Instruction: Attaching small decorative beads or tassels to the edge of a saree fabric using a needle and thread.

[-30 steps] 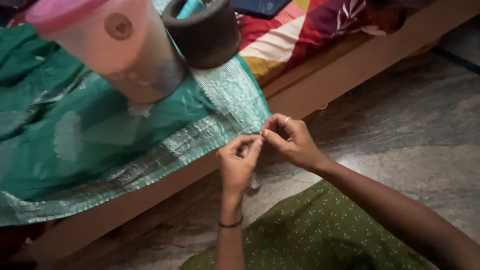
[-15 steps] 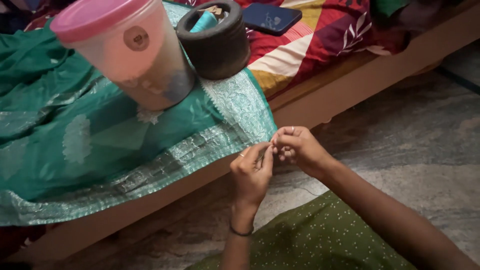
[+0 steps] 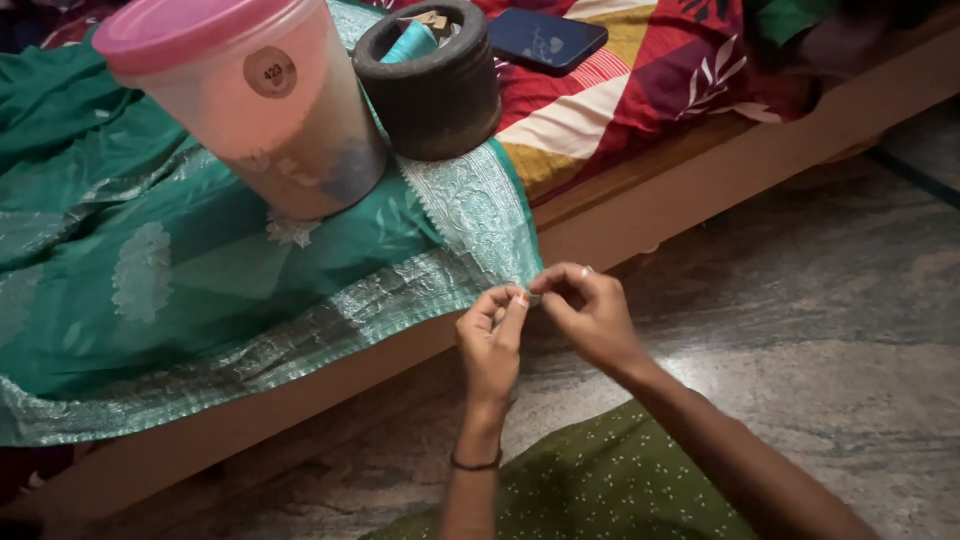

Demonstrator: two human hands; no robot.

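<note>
A green cloth with a silver patterned border lies spread over the edge of a low wooden bed. My left hand and my right hand meet at the cloth's lower right corner. The fingertips of both hands pinch the fringe threads at that corner, close together. A ring shows on my right hand and a dark band circles my left wrist.
On the cloth stand a translucent plastic tub with a pink lid and a black ring-shaped holder with a teal thread spool inside. A dark phone lies on the colourful bedsheet. Grey stone floor is to the right; my green dotted garment is below.
The view has shifted, so bed and hands sit lower and more to the right in frame. Both hands stay pinched at the cloth's corner, fingers working slightly.
</note>
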